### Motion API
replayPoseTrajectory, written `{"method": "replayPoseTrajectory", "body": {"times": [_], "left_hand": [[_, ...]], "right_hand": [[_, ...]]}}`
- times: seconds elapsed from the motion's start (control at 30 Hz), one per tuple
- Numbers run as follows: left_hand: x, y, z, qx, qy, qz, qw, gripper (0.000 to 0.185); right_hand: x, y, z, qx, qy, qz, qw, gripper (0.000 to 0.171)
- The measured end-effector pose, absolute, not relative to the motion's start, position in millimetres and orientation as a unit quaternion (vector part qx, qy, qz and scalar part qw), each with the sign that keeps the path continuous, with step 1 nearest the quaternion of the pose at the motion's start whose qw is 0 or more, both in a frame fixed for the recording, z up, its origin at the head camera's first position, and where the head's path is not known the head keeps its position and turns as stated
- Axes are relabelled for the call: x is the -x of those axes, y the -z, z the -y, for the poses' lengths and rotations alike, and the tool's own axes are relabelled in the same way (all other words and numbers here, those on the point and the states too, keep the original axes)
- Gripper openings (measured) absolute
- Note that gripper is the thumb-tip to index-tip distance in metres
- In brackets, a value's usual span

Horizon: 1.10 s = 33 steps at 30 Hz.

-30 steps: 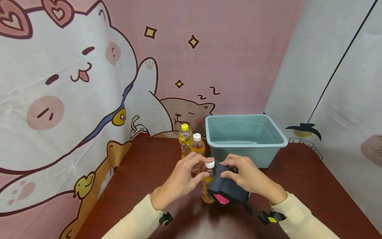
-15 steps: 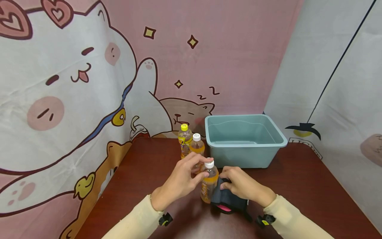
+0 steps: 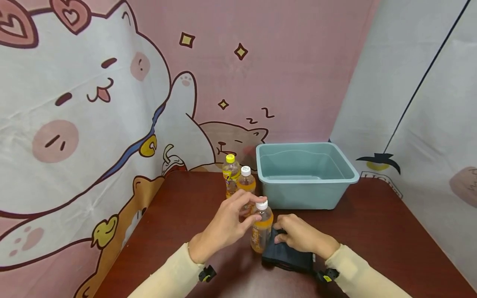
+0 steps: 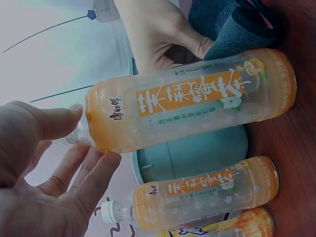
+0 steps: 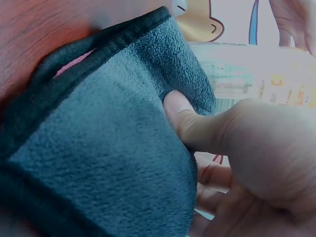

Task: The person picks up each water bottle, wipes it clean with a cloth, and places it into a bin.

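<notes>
A clear plastic drink bottle (image 3: 262, 229) with an orange label and white cap stands upright on the table. My left hand (image 3: 226, 219) grips it at the neck and cap, thumb on one side and fingers on the other, as the left wrist view also shows. Low on the bottle's right side, my right hand (image 3: 304, 236) pinches a folded dark grey cloth (image 3: 287, 255) with black edging. In the right wrist view the thumb presses into the fuzzy cloth (image 5: 113, 143), and a sliver of pink shows inside its fold. Fingers behind the cloth are partly hidden.
Just behind the held bottle stand a second orange-labelled bottle (image 3: 246, 182) with a white cap and a yellow-capped bottle (image 3: 231, 170). A blue-green plastic bin (image 3: 298, 196) sits at the back right of the dark red table (image 3: 179, 215). A printed cartoon backdrop (image 3: 290, 74) rises behind.
My right hand has moved down along the bottle with the cloth, from near the cap to its lower side. The left hand and the bottle have stayed in place.
</notes>
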<state>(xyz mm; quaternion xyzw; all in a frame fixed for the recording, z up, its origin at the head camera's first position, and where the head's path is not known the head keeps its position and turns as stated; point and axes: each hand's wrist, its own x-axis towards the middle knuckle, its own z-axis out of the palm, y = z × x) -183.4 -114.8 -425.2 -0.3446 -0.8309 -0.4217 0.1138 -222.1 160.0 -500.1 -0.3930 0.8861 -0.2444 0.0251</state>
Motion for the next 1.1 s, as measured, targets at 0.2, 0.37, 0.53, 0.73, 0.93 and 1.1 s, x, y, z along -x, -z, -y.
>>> {"method": "replayPoseTrajectory", "body": {"times": [0.2,0.37,0.53,0.73,0.93,1.1], "left_hand": [[184,425,116,0.35,0.427,0.826,0.117,0.043],[183,425,116,0.346,0.426,0.828,0.114,0.045],[184,426,116,0.343,0.427,0.829,0.108,0.046],[186,428,117,0.344,0.432,0.827,0.106,0.044],[186,426,116,0.346,0.434,0.825,0.104,0.044],[185,425,116,0.348,0.425,0.828,0.112,0.043]], "right_hand": [[222,488,-164,0.39,0.289,-0.874,0.029,0.01],[219,470,-168,0.361,0.323,-0.875,0.023,0.01],[216,458,-171,0.342,0.343,-0.875,-0.009,0.019],[213,454,-171,0.337,0.367,-0.864,-0.066,0.018],[210,447,-167,0.341,0.388,-0.848,-0.118,0.027],[208,440,-161,0.351,0.386,-0.839,-0.157,0.031]]}}
